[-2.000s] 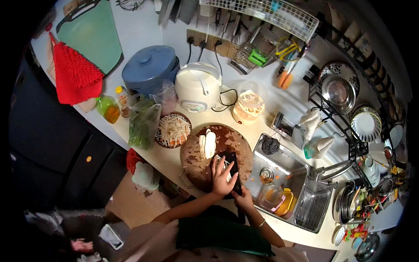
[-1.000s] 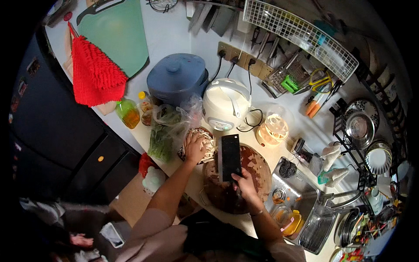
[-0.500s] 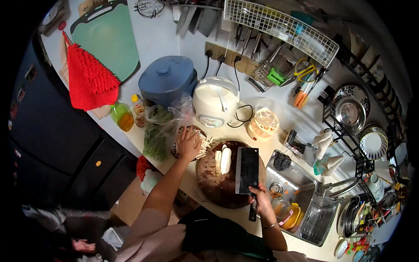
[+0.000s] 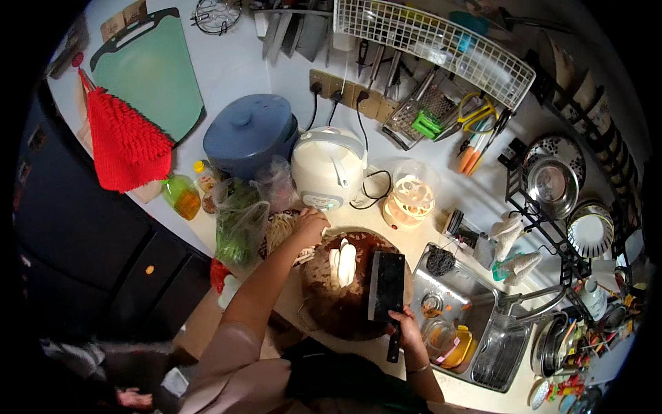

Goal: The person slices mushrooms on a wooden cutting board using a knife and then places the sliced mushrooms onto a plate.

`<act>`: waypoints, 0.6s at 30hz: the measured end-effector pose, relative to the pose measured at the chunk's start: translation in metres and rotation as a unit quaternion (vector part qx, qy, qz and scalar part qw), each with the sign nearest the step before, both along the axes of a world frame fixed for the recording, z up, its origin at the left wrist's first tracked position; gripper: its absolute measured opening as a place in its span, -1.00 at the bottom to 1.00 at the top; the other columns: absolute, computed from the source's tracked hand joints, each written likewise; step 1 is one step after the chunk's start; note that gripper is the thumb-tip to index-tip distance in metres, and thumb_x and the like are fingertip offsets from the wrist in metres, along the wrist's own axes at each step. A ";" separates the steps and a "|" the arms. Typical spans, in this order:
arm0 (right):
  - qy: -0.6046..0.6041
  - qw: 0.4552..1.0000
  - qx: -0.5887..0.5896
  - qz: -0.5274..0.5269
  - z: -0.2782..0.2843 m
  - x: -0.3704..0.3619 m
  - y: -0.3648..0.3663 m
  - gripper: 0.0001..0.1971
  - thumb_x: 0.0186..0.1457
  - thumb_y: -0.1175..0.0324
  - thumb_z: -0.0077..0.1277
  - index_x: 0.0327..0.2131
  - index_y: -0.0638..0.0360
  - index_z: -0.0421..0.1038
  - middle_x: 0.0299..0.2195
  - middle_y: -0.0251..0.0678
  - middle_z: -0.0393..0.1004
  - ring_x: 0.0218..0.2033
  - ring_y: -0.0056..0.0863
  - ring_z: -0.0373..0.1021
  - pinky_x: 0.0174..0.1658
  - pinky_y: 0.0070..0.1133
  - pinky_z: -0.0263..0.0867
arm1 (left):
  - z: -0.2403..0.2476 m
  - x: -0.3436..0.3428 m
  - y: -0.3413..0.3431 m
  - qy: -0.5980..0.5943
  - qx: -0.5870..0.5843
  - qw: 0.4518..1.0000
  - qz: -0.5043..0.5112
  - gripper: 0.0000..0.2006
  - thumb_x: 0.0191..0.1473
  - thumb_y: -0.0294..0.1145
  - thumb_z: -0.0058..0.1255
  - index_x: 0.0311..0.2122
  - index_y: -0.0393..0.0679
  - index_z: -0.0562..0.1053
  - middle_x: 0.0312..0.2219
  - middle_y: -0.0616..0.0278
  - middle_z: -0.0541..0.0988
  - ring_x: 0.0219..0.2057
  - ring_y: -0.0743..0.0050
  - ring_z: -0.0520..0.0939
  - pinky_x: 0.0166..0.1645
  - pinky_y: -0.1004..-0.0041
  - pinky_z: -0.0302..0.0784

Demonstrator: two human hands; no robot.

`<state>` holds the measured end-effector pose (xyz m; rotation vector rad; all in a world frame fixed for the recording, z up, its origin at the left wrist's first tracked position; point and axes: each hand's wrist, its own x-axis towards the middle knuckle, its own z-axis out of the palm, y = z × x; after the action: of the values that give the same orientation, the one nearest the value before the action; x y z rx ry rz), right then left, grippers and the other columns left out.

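Note:
My right hand [image 4: 407,326] grips the handle of a black-faced cleaver [image 4: 387,286], its blade lying over the right part of a round wooden chopping board [image 4: 324,303]. Thick white slices [image 4: 343,263], which look like king oyster mushroom, lie stacked on the board left of the blade. My left hand [image 4: 312,225] is at the board's far-left edge, beside a bowl heaped with pale cut strips [image 4: 281,229]. Its fingers curl downward, and what they hold, if anything, is hidden. My forearm covers part of the bowl.
A plastic bag of green vegetables [image 4: 238,231] lies left of the bowl. Behind stand a blue lidded pot [image 4: 248,131], a white rice cooker [image 4: 327,165] and a plastic egg steamer [image 4: 410,203]. A steel sink [image 4: 476,297] adjoins the board on the right.
My left hand has moved right, off the top of the strips to the board's edge, and its fingers have curled. The cleaver stays over the board's right side. The whole view has shifted slightly.

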<state>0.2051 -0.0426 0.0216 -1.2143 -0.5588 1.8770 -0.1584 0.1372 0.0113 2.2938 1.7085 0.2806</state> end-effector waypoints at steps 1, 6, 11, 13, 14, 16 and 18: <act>-0.001 1.000 -0.002 -0.001 0.001 -0.001 0.002 -0.83 0.08 0.58 0.01 -0.25 0.09 0.42 -0.51 -0.44 0.44 -0.72 -0.61 0.25 -0.68 -0.64 0.17 | -0.001 0.003 0.009 0.011 -0.032 0.999 -0.008 -0.61 -0.16 -0.58 0.11 -0.14 0.01 0.62 -0.09 0.26 0.57 0.08 0.23 0.40 0.22 0.18 0.15; 0.002 1.000 -0.004 -0.019 -0.001 0.002 0.004 -0.82 0.08 0.58 0.01 -0.24 0.08 0.41 -0.49 -0.44 0.45 -0.74 -0.60 0.24 -0.68 -0.63 0.17 | -0.010 0.012 0.045 0.061 -0.142 0.986 -0.058 -0.55 -0.24 -0.55 0.17 -0.14 0.12 0.62 -0.15 0.27 0.62 0.00 0.25 0.54 0.12 0.19 0.27; -0.016 0.998 -0.022 -0.060 -0.003 0.002 0.003 -0.82 0.05 0.61 0.03 -0.36 0.03 0.37 -0.50 -0.45 0.41 -0.74 -0.55 0.23 -0.74 -0.63 0.11 | -0.031 -0.002 0.058 0.022 -0.156 0.978 -0.134 -0.58 -0.23 -0.49 0.22 -0.14 0.09 0.61 -0.25 0.26 0.66 -0.18 0.27 0.64 -0.08 0.24 0.45; -0.014 0.998 -0.026 -0.063 0.000 -0.001 0.004 -0.83 0.05 0.61 0.02 -0.35 0.03 0.37 -0.50 -0.45 0.41 -0.74 -0.54 0.23 -0.74 -0.62 0.12 | -0.046 -0.010 0.054 -0.010 -0.115 0.981 -0.156 -0.61 -0.21 -0.46 0.24 -0.15 0.07 0.61 -0.29 0.24 0.66 -0.23 0.26 0.65 -0.17 0.30 0.50; -0.016 0.998 -0.024 -0.061 -0.001 -0.002 0.004 -0.83 0.05 0.61 0.02 -0.35 0.03 0.37 -0.50 -0.45 0.41 -0.74 -0.54 0.23 -0.74 -0.62 0.12 | -0.046 -0.010 0.052 -0.030 -0.111 0.982 -0.152 -0.67 -0.19 -0.47 0.23 -0.20 0.03 0.60 -0.33 0.22 0.66 -0.27 0.23 0.65 -0.22 0.30 0.50; -0.022 0.998 -0.019 -0.058 -0.002 -0.003 0.003 -0.83 0.06 0.61 0.01 -0.34 0.04 0.38 -0.50 -0.45 0.41 -0.74 -0.55 0.23 -0.74 -0.63 0.11 | -0.040 -0.008 0.045 -0.070 -0.102 0.982 -0.144 -0.77 -0.14 -0.48 0.20 -0.28 -0.05 0.59 -0.41 0.18 0.64 -0.36 0.19 0.64 -0.30 0.30 0.49; -0.019 0.998 -0.016 -0.059 -0.002 -0.004 0.002 -0.84 0.06 0.60 0.01 -0.33 0.04 0.38 -0.50 -0.45 0.41 -0.74 -0.56 0.23 -0.74 -0.64 0.11 | -0.027 -0.010 0.043 -0.120 -0.083 0.982 -0.123 -0.89 -0.10 -0.49 0.16 -0.37 -0.11 0.54 -0.49 0.15 0.60 -0.44 0.18 0.60 -0.34 0.27 0.45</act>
<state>0.2011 -0.0405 0.0192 -1.2781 -0.4672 1.7736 -0.1686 0.1802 -0.0157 2.2151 1.2683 0.3342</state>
